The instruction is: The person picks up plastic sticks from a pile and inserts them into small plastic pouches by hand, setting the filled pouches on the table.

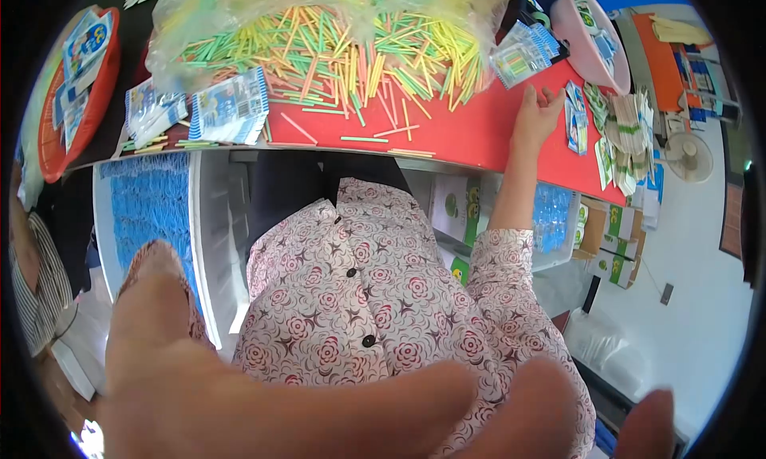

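My left hand is large and blurred close to the camera, its fingers apart with nothing visible between them. At the right of the red table, my right hand is raised with its fingers parted and empty. It is between a clear blue-edged packet of coloured sticks and a small blue-and-white packet. Thin yellow, green, pink and orange sticks spill from a big clear plastic bag. More packets lie at the left of the table.
A red basket of packets is at the far left, a pink basket at the upper right. Stacked green-and-white packs are on the right edge. Below the table are a white crate and cartons. Another person's striped sleeve shows at left.
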Demonstrator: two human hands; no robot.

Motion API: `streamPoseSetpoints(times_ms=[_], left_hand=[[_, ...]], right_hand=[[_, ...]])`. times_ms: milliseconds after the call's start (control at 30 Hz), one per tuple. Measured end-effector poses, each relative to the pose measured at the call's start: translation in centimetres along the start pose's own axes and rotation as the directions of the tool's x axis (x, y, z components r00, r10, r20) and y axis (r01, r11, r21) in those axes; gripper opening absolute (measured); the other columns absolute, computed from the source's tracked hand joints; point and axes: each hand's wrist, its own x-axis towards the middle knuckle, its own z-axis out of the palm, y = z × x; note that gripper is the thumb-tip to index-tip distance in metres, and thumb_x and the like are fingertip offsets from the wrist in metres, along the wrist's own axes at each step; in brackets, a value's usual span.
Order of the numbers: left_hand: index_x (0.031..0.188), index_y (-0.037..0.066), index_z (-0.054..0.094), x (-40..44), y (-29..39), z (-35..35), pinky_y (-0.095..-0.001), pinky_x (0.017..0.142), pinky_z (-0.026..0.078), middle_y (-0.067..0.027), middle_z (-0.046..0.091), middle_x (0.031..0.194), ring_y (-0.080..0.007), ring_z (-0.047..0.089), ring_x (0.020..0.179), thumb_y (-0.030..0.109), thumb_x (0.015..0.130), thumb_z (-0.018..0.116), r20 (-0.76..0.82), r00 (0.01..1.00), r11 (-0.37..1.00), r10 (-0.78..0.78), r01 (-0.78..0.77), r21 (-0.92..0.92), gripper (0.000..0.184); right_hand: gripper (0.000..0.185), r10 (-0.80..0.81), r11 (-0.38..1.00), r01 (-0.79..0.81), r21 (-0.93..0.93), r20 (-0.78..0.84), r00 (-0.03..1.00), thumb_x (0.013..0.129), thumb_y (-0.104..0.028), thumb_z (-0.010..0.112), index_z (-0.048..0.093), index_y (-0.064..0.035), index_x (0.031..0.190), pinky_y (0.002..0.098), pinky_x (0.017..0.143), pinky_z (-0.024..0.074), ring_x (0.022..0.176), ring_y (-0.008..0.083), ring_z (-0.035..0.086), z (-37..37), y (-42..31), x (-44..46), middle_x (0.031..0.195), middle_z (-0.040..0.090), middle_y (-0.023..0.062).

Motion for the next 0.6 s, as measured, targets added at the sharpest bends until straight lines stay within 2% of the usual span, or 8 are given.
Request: streamPoseSetpoints(times_ms=[133, 200, 300, 367, 400, 467, 500, 600], left_hand=[[0.092, -0.005, 0.061, 0.5, 1.3, 3.4, -0.0313, 0.071, 0.046, -0.0153, 0.063, 0.090, -0.0215, 0.058, 0.075, 0.012, 0.080, 0.054, 0.000, 1.000, 1.000, 0.005, -0.005, -0.005, 0.022], [0.092, -0.005, 0.061, -1.5, 1.7, -1.7, -0.0315, 0.070, 0.046, -0.0155, 0.063, 0.089, -0.0217, 0.058, 0.074, 0.012, 0.080, 0.054, 0.003, 1.000, 1.000, 0.013, -0.013, -0.016, 0.022], [0.091, -0.005, 0.061, -1.7, 1.8, -0.8, -0.0319, 0.069, 0.046, -0.0157, 0.063, 0.088, -0.0220, 0.058, 0.073, 0.013, 0.080, 0.054, -0.030, 1.000, 1.000, 0.002, -0.002, 0.001, 0.022], [0.091, -0.005, 0.061, 0.9, 1.6, 5.4, -0.0321, 0.068, 0.046, -0.0159, 0.063, 0.088, -0.0222, 0.058, 0.072, 0.013, 0.079, 0.053, -0.061, 0.998, 1.000, -0.011, 0.013, 0.026, 0.023], [0.090, -0.005, 0.061, -0.6, 6.2, 11.6, -0.0322, 0.068, 0.046, -0.0160, 0.063, 0.087, -0.0224, 0.058, 0.072, 0.013, 0.079, 0.053, -0.076, 0.997, 0.999, -0.019, 0.022, 0.036, 0.023], [0.090, -0.005, 0.061, -0.9, 5.7, 9.7, -0.0325, 0.067, 0.046, -0.0162, 0.063, 0.087, -0.0226, 0.058, 0.071, 0.014, 0.079, 0.053, -0.095, 0.995, 0.999, -0.010, 0.015, 0.050, 0.023], [0.090, -0.005, 0.061, 3.3, 6.1, 20.7, -0.0326, 0.067, 0.046, -0.0163, 0.063, 0.086, -0.0227, 0.058, 0.070, 0.014, 0.079, 0.053, -0.107, 0.994, 0.998, -0.017, 0.024, 0.061, 0.023], [0.089, -0.006, 0.061, 2.0, -2.7, -4.9, -0.0329, 0.066, 0.047, -0.0166, 0.063, 0.085, -0.0230, 0.058, 0.069, 0.014, 0.079, 0.053, -0.168, 0.986, 0.993, 0.003, 0.017, 0.119, 0.024]], right_hand=[[0.060, -0.027, 0.985, 0.026, 0.169, 0.006, 1.000, 0.084, -0.008, 0.060, 0.031, 0.0050, 0.135, 0.0301, 0.083, 0.0458, 0.097, 0.0187, 0.056, -0.8, -2.0, -1.9, 0.116, 0.053, 0.0143], [0.057, -0.042, 0.973, 0.040, 0.227, 0.006, 0.999, 0.085, -0.004, 0.057, 0.031, 0.0042, 0.135, 0.0302, 0.086, 0.0443, 0.100, 0.0186, 0.054, -1.0, -2.7, -2.7, 0.119, 0.052, 0.0140], [0.055, -0.070, 0.966, 0.064, 0.249, 0.018, 0.997, 0.085, -0.002, 0.054, 0.032, 0.0036, 0.135, 0.0302, 0.088, 0.0431, 0.101, 0.0185, 0.053, -1.1, -3.1, -3.1, 0.120, 0.050, 0.0137], [0.053, -0.099, 0.968, 0.092, 0.235, 0.016, 0.995, 0.086, 0.000, 0.053, 0.032, 0.0031, 0.134, 0.0302, 0.090, 0.0422, 0.102, 0.0183, 0.053, -0.8, -3.2, -3.5, 0.120, 0.050, 0.0137], [0.053, -0.101, 0.967, 0.091, 0.237, 0.030, 0.994, 0.086, 0.000, 0.053, 0.032, 0.0031, 0.134, 0.0302, 0.090, 0.0422, 0.102, 0.0183, 0.053, -0.7, -3.2, -3.7, 0.120, 0.050, 0.0137], [0.050, -0.132, 0.955, 0.127, 0.267, 0.000, 0.991, 0.085, -0.001, 0.053, 0.036, 0.0033, 0.132, 0.0312, 0.088, 0.0430, 0.100, 0.0190, 0.054, -0.4, -2.9, -3.4, 0.117, 0.053, 0.0138], [0.048, -0.143, 0.951, 0.139, 0.278, -0.004, 0.990, 0.085, -0.001, 0.053, 0.039, 0.0034, 0.130, 0.0317, 0.088, 0.0433, 0.100, 0.0194, 0.054, -0.4, -2.6, -3.5, 0.115, 0.054, 0.0138], [0.048, -0.164, 0.963, 0.153, 0.221, 0.029, 0.986, 0.086, 0.001, 0.051, 0.036, 0.0031, 0.132, 0.0305, 0.090, 0.0423, 0.102, 0.0186, 0.053, -1.5, -2.0, -3.1, 0.118, 0.052, 0.0133]])
